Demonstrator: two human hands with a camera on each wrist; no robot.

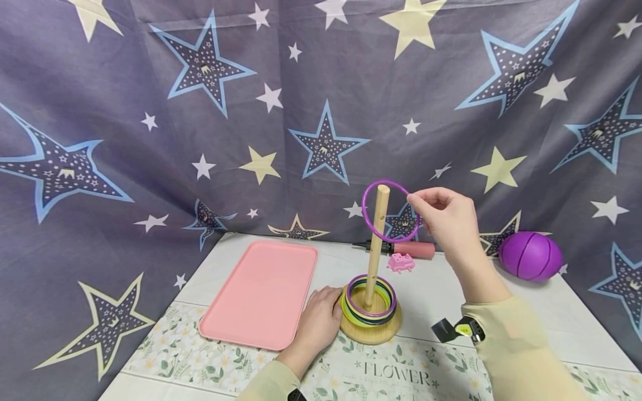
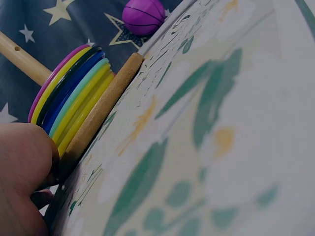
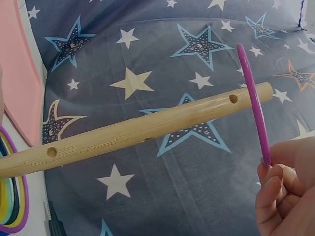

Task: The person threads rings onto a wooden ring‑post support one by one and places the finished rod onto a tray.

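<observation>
My right hand (image 1: 443,217) pinches a thin purple ring (image 1: 363,211) between thumb and fingers. The ring is tilted at the top of a wooden peg (image 1: 375,256); the peg's tip shows inside its outline in the head view. In the right wrist view, the ring crosses close to the peg's end. Several rings (image 2: 74,93) in purple, yellow, black, blue and green lie stacked around the peg's foot. My left hand (image 1: 318,317) rests against the left side of the round wooden base (image 1: 371,334), its fingers partly hidden in the left wrist view.
A pink tray (image 1: 261,295) lies left of the base. Behind the peg are a pink-handled pump (image 1: 416,249) and a small pink toy (image 1: 401,263). A purple ball (image 1: 530,256) sits at the back right. A star-patterned curtain (image 1: 321,72) hangs behind the table.
</observation>
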